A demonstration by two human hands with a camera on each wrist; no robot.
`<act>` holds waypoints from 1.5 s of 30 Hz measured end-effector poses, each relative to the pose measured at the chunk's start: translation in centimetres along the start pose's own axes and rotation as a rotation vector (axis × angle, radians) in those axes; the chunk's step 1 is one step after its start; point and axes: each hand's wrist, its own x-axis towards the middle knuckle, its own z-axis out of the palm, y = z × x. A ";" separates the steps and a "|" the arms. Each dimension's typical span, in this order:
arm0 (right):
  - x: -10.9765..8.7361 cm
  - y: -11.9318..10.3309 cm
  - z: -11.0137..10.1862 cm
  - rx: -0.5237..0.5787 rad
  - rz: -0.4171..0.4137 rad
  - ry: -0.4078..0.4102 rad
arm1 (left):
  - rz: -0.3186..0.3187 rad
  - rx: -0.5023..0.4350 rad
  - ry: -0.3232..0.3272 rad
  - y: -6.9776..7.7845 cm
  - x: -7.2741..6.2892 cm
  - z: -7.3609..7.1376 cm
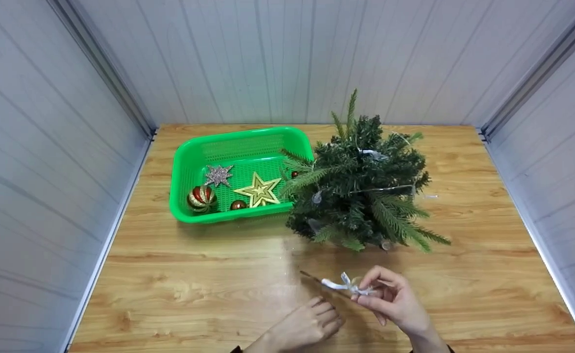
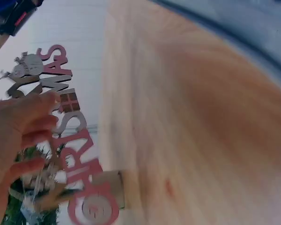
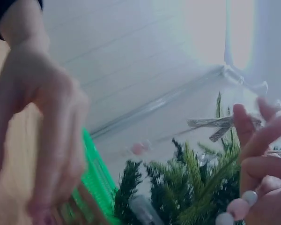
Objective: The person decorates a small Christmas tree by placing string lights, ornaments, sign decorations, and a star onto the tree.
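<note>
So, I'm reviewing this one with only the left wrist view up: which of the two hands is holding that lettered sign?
Observer: The head view shows the lettered sign in the right hand.
Operator: Where's the other one?
Observer: In the head view, the left hand is just left of the right.
Operator: What sits beside the tree?
Observer: A green basket, to its left in the head view, with a gold star inside.

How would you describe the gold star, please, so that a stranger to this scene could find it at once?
Look for the green basket, left of the Christmas tree. Inside, right of the striped ball, is the gold star. It has five points, whereas the silvery star has more.
</note>
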 end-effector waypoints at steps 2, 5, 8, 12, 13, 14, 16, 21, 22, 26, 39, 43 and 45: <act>0.0 -0.3 0.2 -0.066 -0.005 -0.001 | -0.052 -0.032 0.245 -0.8 0.4 -0.5; 0.1 -0.6 0.3 -0.126 -0.022 -0.008 | -0.233 -0.126 0.559 -1.7 1.4 -1.4; 0.1 -0.7 0.4 -0.133 -0.033 -0.014 | -0.447 -0.389 0.599 -2.1 2.4 -2.7; 0.1 -0.9 0.5 -0.137 -0.039 0.000 | -0.645 -0.938 0.439 -2.0 3.5 -5.0; 0.0 -1.1 0.6 -0.143 -0.039 0.007 | -0.673 -1.073 0.397 -2.0 3.6 -5.6; 0.0 -1.2 0.6 -0.154 -0.039 0.016 | -0.691 -1.178 0.362 -2.1 3.7 -6.2; -0.2 -1.6 0.6 -0.174 -0.039 0.031 | -0.719 -1.320 0.302 -2.2 3.6 -7.2; -0.5 -3.7 0.4 -0.308 -0.021 0.089 | -0.718 -1.390 0.260 -3.0 3.1 -8.8; -0.5 -4.3 0.4 -0.355 -0.018 0.097 | -0.707 -1.362 0.267 -3.2 3.1 -9.0; 0.1 -6.5 0.5 -0.610 -0.067 0.065 | -0.668 -1.229 0.292 -4.4 3.7 -10.6; 4.4 -12.1 -0.6 -0.991 -0.252 -0.082 | -0.530 -0.850 0.360 -9.5 8.2 -15.6; 5.7 -12.7 -1.6 -1.016 -0.199 -0.047 | -0.569 -0.831 0.341 -10.9 9.2 -15.6; 6.3 -13.1 -2.0 -0.996 -0.157 -0.029 | -0.588 -0.820 0.333 -11.5 9.6 -15.7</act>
